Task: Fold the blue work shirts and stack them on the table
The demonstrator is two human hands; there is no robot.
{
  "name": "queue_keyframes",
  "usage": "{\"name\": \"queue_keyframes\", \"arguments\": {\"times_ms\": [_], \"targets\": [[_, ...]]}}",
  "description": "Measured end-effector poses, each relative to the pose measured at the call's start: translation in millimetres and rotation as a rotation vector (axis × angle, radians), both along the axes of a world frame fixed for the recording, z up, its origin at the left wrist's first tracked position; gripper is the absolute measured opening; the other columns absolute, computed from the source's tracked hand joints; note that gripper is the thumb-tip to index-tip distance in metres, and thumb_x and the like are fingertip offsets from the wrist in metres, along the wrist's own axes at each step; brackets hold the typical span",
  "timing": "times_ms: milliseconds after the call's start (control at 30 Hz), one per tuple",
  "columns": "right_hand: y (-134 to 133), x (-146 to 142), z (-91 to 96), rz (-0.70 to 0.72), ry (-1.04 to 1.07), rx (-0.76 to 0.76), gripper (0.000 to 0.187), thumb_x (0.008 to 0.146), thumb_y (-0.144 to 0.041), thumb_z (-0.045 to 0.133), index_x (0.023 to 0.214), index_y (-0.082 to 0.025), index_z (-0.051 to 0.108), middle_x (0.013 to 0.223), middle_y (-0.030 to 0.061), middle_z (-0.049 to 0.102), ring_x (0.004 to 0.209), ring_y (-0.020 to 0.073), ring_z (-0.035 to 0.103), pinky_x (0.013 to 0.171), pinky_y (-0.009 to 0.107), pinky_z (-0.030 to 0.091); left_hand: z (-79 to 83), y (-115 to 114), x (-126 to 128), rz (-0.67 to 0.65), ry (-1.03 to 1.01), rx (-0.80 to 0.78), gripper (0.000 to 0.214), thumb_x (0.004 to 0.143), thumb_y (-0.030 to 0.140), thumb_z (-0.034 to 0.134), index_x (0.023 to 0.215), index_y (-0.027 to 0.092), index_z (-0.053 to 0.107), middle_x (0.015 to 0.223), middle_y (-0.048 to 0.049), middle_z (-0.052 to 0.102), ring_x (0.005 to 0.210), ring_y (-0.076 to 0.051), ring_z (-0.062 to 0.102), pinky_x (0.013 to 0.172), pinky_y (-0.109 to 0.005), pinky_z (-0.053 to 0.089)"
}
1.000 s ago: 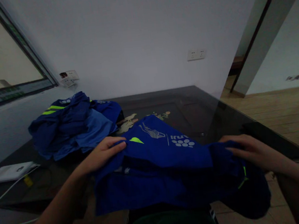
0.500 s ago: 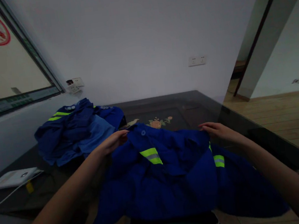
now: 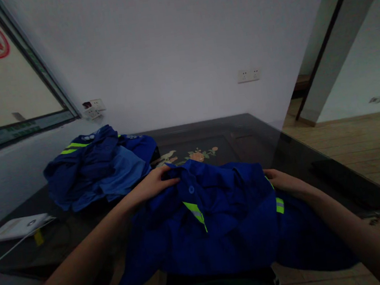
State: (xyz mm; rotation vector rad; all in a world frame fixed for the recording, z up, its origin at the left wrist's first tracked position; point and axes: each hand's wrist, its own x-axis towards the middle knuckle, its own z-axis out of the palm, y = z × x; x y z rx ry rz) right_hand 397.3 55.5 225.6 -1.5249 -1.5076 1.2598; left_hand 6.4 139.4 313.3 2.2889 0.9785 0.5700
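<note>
A blue work jacket point(image 3: 236, 238) with yellow-green reflective bands and a round button lies spread at the table's near edge, its lower part hanging toward my lap. My left hand point(image 3: 158, 182) grips the jacket near its upper left corner, thumb and fingers bent around the cloth. At the upper right edge, beside a reflective strip, my right hand point(image 3: 283, 182) is closed on the fabric; some of its fingertips are hidden by the cloth. The jacket's front is rumpled between both hands.
A heap of blue garments point(image 3: 92, 168) sits on the dark table point(image 3: 244, 131) at the left. Nearer me lie a white device point(image 3: 16, 227) and its white cable point(image 3: 11, 250). Wall sockets point(image 3: 248, 75) are behind the table, and wooden flooring point(image 3: 349, 141) stretches to the right.
Both hands have come down slightly, and the left has shifted right along the jacket's top edge. The jacket's upper part has sunk and folded more, tilting the chest strip.
</note>
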Motion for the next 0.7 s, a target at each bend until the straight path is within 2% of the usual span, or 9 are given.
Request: {"name": "queue_keyframes", "arguments": {"times_ms": [133,233,300,367,433,500,600,700], "targets": [[-7,-27,24.6,0.043,0.048,0.029,0.044,0.073,-0.039,0.067,0.110,-0.016,0.068,0.100,0.0074,0.073,0.096,0.0279,0.067,0.087,0.042,0.054,17.6,-16,12,0.156,-0.126,0.379,0.019,0.080,0.034,0.056,0.086,0.018,0.063,0.099,-0.0056,0.064,0.097,-0.021,0.059,0.092,-0.034,0.047],[-25,-48,43.2,0.044,0.066,0.159,0.054,0.074,-0.043,0.067,0.124,-0.022,0.062,0.121,0.0078,0.066,0.111,0.0295,0.061,0.093,0.044,0.051,32.8,-38,16,0.379,-0.304,0.596,0.015,0.084,0.030,0.051,0.089,0.019,0.060,0.098,-0.0033,0.063,0.097,-0.021,0.058,0.092,-0.033,0.047],[-38,-62,47.3,0.101,0.015,0.280,0.061,0.079,-0.045,0.063,0.136,-0.026,0.052,0.134,0.0069,0.058,0.120,0.0286,0.055,0.099,0.044,0.048,34.9,-47,17,0.431,-0.337,0.680,0.015,0.085,0.029,0.050,0.092,0.020,0.059,0.100,-0.0031,0.064,0.099,-0.022,0.058,0.093,-0.034,0.047],[-49,-74,43.3,0.213,-0.096,0.380,0.059,0.085,-0.044,0.057,0.141,-0.027,0.045,0.142,0.0058,0.050,0.128,0.0261,0.048,0.107,0.044,0.041,27.6,-45,16,0.315,-0.228,0.666,0.018,0.085,0.026,0.051,0.099,0.020,0.060,0.104,-0.0043,0.064,0.103,-0.024,0.059,0.094,-0.036,0.047],[-55,-80,34.5,0.336,-0.233,0.414,0.052,0.090,-0.041,0.051,0.140,-0.027,0.047,0.143,0.0051,0.048,0.131,0.0236,0.045,0.111,0.044,0.035,12.2,-36,11,0.114,-0.019,0.548,0.025,0.084,0.025,0.052,0.108,0.021,0.060,0.112,-0.0060,0.064,0.109,-0.025,0.058,0.098,-0.038,0.045],[-58,-78,26.8,0.399,-0.333,0.398,0.044,0.092,-0.039,0.048,0.134,-0.028,0.054,0.140,0.0044,0.052,0.129,0.0223,0.047,0.111,0.043,0.035,-5.5,-23,4,-0.022,0.157,0.394,0.033,0.085,0.028,0.054,0.117,0.021,0.057,0.120,-0.0078,0.062,0.116,-0.026,0.056,0.103,-0.040,0.042],[-54,-60,26.1,0.293,-0.382,0.388,0.035,0.091,-0.040,0.048,0.118,-0.025,0.066,0.123,0.0055,0.065,0.115,0.0229,0.059,0.102,0.041,0.044,-21.1,-14,-10,-0.026,0.207,0.255,0.046,0.085,0.036,0.057,0.128,0.020,0.052,0.129,-0.0105,0.058,0.120,-0.026,0.053,0.106,-0.043,0.039],[-41,-37,33.1,0.082,-0.427,0.427,0.032,0.089,-0.041,0.049,0.104,-0.022,0.071,0.106,0.0068,0.071,0.099,0.0235,0.065,0.089,0.038,0.052,-15.3,-19,-14,0.047,0.125,0.215,0.047,0.086,0.044,0.054,0.127,0.020,0.054,0.127,-0.0104,0.060,0.115,-0.026,0.056,0.100,-0.042,0.043]]}}
